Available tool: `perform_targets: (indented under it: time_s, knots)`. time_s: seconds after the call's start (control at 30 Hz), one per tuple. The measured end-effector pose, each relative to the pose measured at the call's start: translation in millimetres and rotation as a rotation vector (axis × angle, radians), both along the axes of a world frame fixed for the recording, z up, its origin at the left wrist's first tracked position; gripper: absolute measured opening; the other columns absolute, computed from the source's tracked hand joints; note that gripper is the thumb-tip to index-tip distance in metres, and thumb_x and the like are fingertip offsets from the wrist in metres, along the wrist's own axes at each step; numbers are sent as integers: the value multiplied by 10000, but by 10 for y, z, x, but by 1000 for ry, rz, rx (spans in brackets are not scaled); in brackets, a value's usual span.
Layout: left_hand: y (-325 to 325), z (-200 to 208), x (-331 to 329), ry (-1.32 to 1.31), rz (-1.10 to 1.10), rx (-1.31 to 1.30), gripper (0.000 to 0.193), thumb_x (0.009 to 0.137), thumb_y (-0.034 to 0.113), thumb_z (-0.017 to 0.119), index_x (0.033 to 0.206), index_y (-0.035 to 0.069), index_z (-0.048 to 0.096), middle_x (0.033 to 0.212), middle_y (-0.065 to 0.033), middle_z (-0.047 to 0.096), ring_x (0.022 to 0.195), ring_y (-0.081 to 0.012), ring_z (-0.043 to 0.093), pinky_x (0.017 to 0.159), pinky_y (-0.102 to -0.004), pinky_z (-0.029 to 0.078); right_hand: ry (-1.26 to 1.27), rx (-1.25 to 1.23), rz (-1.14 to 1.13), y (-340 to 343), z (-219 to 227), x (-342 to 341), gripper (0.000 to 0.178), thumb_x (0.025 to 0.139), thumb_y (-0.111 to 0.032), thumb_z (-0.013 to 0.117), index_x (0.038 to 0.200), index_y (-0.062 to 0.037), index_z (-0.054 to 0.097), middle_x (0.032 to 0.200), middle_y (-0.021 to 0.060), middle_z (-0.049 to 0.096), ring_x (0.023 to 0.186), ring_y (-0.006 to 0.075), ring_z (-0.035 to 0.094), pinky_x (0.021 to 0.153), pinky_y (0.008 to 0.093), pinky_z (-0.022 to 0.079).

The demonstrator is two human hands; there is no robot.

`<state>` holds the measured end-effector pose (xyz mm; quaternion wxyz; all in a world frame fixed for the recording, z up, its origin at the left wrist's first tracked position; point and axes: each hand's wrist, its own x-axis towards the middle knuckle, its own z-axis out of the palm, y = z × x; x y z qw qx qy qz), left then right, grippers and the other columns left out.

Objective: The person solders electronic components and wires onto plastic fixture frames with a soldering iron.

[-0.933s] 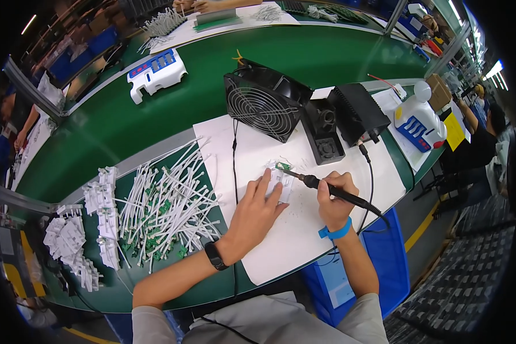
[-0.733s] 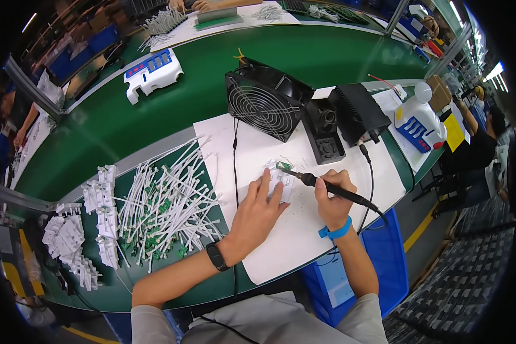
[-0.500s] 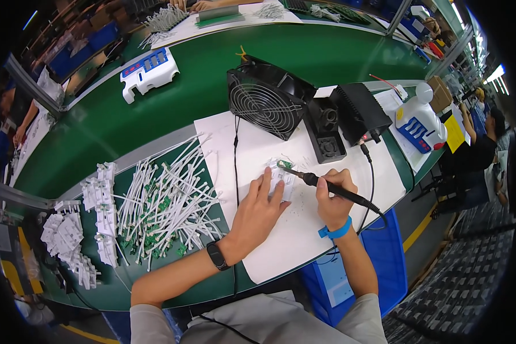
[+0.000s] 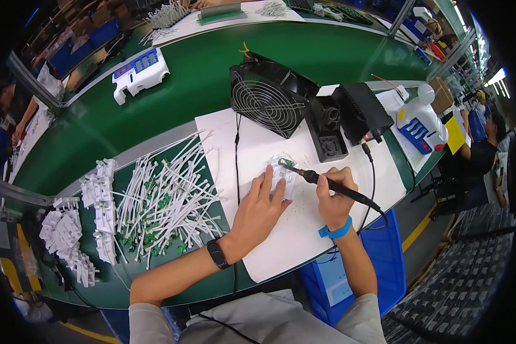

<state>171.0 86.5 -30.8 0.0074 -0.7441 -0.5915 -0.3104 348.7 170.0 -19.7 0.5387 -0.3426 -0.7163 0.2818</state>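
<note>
My right hand (image 4: 333, 198) grips a black soldering iron (image 4: 327, 182), its tip resting on a small white plastic part with a green board (image 4: 283, 169). My left hand (image 4: 259, 206) lies flat on the white mat (image 4: 304, 229), its fingers pressing down on that part. A blue band is on my right wrist and a black band on my left. The iron's cord (image 4: 372, 189) runs up to the black station (image 4: 358, 114).
A black fan (image 4: 269, 100) stands behind the work spot beside a black iron holder (image 4: 327, 129). A heap of white tubes with green boards (image 4: 166, 200) lies left, with white plastic pieces (image 4: 74, 229) beyond. A white and blue device (image 4: 139, 71) sits on the green belt. Another person (image 4: 481, 155) sits at right.
</note>
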Motion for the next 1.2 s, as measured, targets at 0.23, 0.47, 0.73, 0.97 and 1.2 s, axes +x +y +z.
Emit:
perform_targets:
  time_s: [0.23,0.47,0.73,0.97,1.2]
  knots:
    - [-15,8,9,5,-5,7,449,853,197,796,1204,-53,669,1399,-326,524,1115,-365,577,840,-379,582,116,-79,-7,-20,-76,57,189,930,-12,674,872,-16,495,684,71,574,594,90,497,565,243,390]
    - [-5,-27,-3,0,-7,6,452,853,191,796,1207,-58,666,1402,-336,518,1117,-376,576,853,-389,579,261,-24,-29,46,-57,87,179,971,-55,623,899,-55,459,718,22,474,643,76,398,591,243,311]
    - [-6,-23,-13,23,-25,-5,443,892,233,762,1192,-79,669,1375,-368,530,1166,-395,574,891,-379,575,229,-61,-58,46,-39,67,194,981,-76,622,881,-61,457,716,16,448,639,66,370,589,241,301]
    - [-7,-8,-14,13,-20,-16,453,889,240,761,1195,-82,674,1371,-367,536,1168,-392,573,924,-376,560,216,-56,-50,46,-33,95,195,988,-80,625,884,-65,460,710,10,455,627,62,366,578,236,296]
    - [-5,-11,-12,17,-16,-17,450,889,242,758,1194,-80,677,1372,-367,534,1168,-389,572,937,-368,551,195,-32,-51,42,-41,79,200,994,-87,629,887,-63,461,704,8,462,625,57,369,567,233,293]
